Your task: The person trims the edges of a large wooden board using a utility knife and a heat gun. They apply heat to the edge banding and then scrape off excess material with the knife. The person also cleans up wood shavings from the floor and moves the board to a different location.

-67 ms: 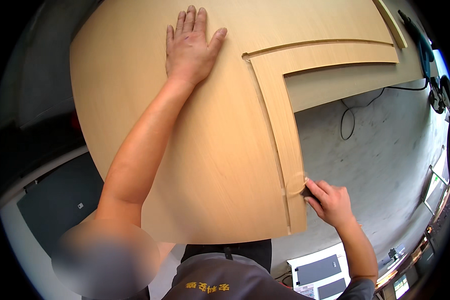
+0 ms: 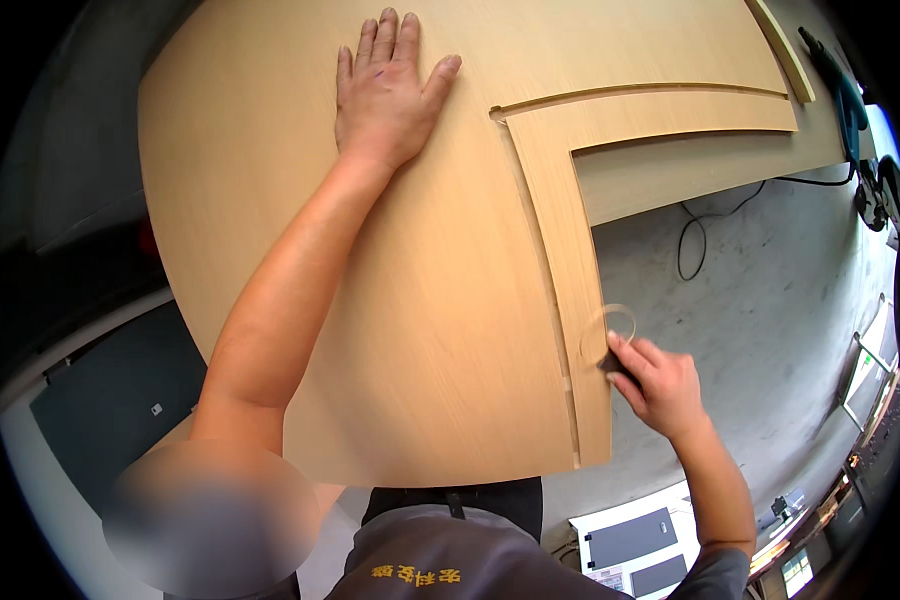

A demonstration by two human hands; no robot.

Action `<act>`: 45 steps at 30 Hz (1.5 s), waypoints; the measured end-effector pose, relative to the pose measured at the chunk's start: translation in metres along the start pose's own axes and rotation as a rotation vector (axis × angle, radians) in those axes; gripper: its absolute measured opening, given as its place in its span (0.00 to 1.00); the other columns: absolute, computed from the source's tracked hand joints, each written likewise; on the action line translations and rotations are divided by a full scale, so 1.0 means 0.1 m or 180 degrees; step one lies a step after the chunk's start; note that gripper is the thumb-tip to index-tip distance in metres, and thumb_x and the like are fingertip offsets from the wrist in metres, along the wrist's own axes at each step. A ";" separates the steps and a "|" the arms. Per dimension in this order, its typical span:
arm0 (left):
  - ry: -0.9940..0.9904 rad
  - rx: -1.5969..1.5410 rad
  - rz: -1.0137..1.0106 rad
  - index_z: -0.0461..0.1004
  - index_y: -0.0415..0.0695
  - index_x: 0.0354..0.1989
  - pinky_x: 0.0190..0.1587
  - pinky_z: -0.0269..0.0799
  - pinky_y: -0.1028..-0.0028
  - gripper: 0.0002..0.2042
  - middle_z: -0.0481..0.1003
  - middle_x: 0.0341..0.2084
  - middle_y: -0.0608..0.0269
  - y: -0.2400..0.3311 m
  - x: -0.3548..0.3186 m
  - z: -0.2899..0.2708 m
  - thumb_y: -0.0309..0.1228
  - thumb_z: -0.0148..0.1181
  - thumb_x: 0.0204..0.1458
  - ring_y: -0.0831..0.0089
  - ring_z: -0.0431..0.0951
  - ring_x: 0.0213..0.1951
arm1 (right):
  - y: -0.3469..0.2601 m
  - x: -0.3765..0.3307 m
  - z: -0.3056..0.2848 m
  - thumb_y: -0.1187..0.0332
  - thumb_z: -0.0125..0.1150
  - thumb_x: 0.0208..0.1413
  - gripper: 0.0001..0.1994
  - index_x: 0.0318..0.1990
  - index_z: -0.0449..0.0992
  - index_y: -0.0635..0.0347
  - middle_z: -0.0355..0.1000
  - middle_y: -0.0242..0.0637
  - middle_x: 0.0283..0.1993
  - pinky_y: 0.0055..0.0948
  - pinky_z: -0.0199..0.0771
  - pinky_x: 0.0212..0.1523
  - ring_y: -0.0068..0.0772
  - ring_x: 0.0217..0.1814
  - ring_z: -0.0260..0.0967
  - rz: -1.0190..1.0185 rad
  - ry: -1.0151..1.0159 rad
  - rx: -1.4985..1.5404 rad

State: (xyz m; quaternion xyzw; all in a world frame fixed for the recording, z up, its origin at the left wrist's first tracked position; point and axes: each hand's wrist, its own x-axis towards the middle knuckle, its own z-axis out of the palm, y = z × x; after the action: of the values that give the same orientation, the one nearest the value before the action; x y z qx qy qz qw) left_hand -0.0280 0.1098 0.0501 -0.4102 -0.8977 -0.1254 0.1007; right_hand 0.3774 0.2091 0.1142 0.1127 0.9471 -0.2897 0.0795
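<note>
A large light wood-grain panel (image 2: 400,330) lies in front of me, with a groove cut into it in an L shape. My left hand (image 2: 385,110) rests flat on its upper part, fingers stretched and thumb spread. At the inner edge of the narrow strip right of the groove, my right hand (image 2: 660,385) grips a small dark hand tool (image 2: 618,368). Most of the tool is hidden in my fingers, so its kind cannot be told. A thin curl of pale edge material (image 2: 625,310) loops up beside it, blurred.
Beyond the cutout, a black cable (image 2: 705,240) loops over the grey floor (image 2: 750,290). A teal power tool (image 2: 848,100) lies at the far right near a narrow wood strip (image 2: 785,50). Dark grey flat panels (image 2: 115,400) stand at lower left.
My right hand and the dark tool have moved slightly up along the strip's edge, away from me. The pale curl now loops higher. My left hand stays flat on the panel.
</note>
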 end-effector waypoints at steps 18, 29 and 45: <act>0.0028 -0.0313 -0.0032 0.58 0.43 0.69 0.74 0.39 0.55 0.32 0.53 0.72 0.54 -0.01 -0.04 -0.08 0.51 0.44 0.63 0.59 0.48 0.74 | -1.13 0.65 0.31 0.69 0.63 0.51 0.32 0.66 0.63 0.51 0.69 0.43 0.48 0.42 0.78 0.32 0.49 0.34 0.74 0.0589 0.0184 0.0385; -0.0441 0.0043 -0.0165 0.53 0.45 0.72 0.74 0.38 0.56 0.34 0.49 0.73 0.56 0.11 -0.02 -0.22 0.48 0.48 0.60 0.60 0.45 0.74 | -0.73 0.97 -0.20 0.68 0.62 0.48 0.20 0.51 0.75 0.59 0.70 0.48 0.54 0.48 0.68 0.52 0.51 0.55 0.68 -0.0100 0.1293 0.0273; -0.0795 0.0062 -0.0177 0.52 0.46 0.73 0.74 0.35 0.54 0.35 0.48 0.74 0.55 0.69 -0.83 -0.42 0.48 0.45 0.59 0.57 0.45 0.75 | 5.57 1.02 -3.25 0.43 0.55 0.55 0.37 0.66 0.63 0.61 0.61 0.52 0.69 0.61 0.50 0.69 0.57 0.72 0.57 0.4047 0.2010 -0.0577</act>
State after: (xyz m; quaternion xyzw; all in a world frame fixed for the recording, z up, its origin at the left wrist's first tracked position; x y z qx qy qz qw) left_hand 0.0809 0.0812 0.0757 -0.3965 -0.9155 -0.0672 -0.0115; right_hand 0.3959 0.8596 0.0625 0.7144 0.6962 -0.0610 -0.0359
